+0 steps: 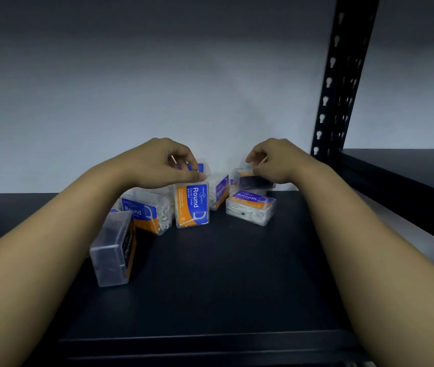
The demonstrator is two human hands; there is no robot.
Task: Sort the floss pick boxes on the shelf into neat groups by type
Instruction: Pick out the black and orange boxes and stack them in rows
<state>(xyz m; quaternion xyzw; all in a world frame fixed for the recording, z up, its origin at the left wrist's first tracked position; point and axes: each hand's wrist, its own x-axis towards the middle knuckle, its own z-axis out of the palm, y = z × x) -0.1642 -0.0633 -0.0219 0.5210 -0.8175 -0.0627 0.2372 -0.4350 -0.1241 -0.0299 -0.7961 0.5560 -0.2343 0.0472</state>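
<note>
Nearest me, a dark-filled floss box (112,250) lies left of the upright Round box (192,205) on the black shelf (210,274). My left hand (162,162) pinches that Round box's top. Right of it, my right hand (276,162) pinches a dark box (254,180) above the flat Smooth box (250,207).

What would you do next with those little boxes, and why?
Probably slide the upright Round box, pinched by the left hand, toward the lying Round box: same blue label, and Smooth boxes sit on its other side.
</note>
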